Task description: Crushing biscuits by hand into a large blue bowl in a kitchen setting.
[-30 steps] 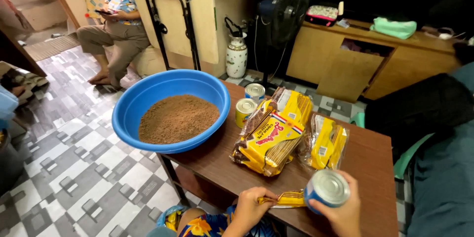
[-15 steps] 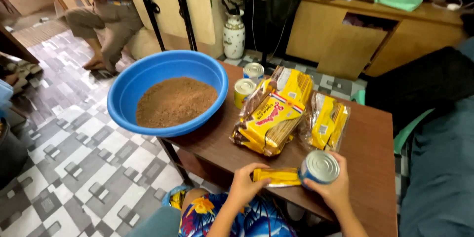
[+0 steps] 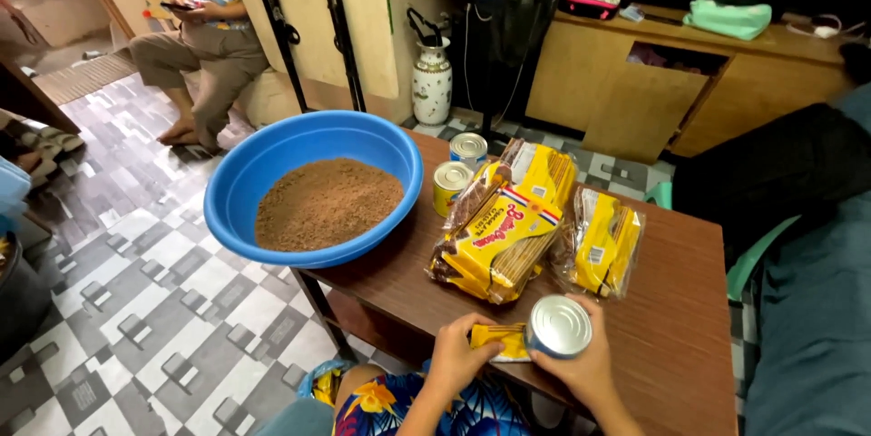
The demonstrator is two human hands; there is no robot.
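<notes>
My right hand (image 3: pixel 588 371) grips a silver-topped tin can (image 3: pixel 558 326) lying on its side at the near edge of the brown wooden table (image 3: pixel 676 309). My left hand (image 3: pixel 457 359) pinches the can's yellow label (image 3: pixel 499 340) where it sticks out to the left. Just beyond lie yellow packs of biscuits (image 3: pixel 504 227) and a smaller yellow pack (image 3: pixel 603 241). Two more upright cans (image 3: pixel 452 186) stand behind them. A big blue basin (image 3: pixel 238 195) of brown crumbs sits on the table's left end.
A person sits at the far left on a low seat (image 3: pixel 204 46) holding a phone. A floor fan (image 3: pixel 517 0), a patterned vase (image 3: pixel 432 82) and a wooden cabinet (image 3: pixel 635 82) line the back. Checked tile floor (image 3: pixel 136 309) lies left; a dark cushion (image 3: pixel 780 173) is at right.
The view has shifted a little. My hands stay on the can at the table edge; the left hand has closed in on the yellow label.
</notes>
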